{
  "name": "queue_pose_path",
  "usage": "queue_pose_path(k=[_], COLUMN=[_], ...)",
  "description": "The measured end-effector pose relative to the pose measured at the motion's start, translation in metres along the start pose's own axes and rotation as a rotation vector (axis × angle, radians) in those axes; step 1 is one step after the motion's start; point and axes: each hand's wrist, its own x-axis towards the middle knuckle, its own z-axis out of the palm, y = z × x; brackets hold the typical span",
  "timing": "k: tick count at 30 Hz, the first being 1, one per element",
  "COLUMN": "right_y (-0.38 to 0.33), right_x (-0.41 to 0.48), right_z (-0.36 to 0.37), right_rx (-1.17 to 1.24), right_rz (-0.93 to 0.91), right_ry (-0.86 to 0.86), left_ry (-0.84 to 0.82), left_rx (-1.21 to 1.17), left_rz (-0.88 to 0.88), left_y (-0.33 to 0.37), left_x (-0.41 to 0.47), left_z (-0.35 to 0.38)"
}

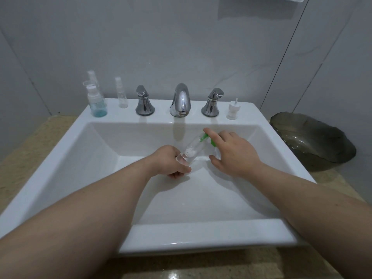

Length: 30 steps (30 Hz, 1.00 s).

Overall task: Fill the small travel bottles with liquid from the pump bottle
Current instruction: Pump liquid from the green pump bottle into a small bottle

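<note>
Over the white sink (112, 137), my left hand (171, 162) grips a small clear travel bottle (191, 151) by its base. The bottle is tilted, with its mouth pointing up and right toward a green pump head (205, 137). My right hand (233, 152) holds the clear pump bottle (217, 156), most of which is hidden behind the hand. Its index finger lies stretched over the top of the green pump. The pump's nozzle sits at the travel bottle's mouth. A little white foam shows inside the travel bottle.
On the sink's back ledge stand a bottle with blue liquid (98, 105), a taller clear bottle (92, 77) behind it, a clear spray bottle (122, 93) and a loose white cap (233, 109). The chrome faucet (180, 100) stands between two handles. A dark bowl (312, 137) sits right.
</note>
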Motion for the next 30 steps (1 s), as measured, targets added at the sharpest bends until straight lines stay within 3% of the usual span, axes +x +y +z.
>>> queue_pose_path(k=[21, 30], right_y=[-0.0022, 0.0006], right_x=[0.0045, 0.0018], right_z=[0.0018, 0.0021], right_rx=[0.012, 0.023], right_rz=[0.051, 0.021], right_ry=[-0.075, -0.033], left_ry=[0.000, -0.001], left_rx=[0.005, 0.001], left_rz=[0.007, 0.006], left_y=[-0.0015, -0.0016], left_x=[0.0009, 0.0004], left_z=[0.0001, -0.0008])
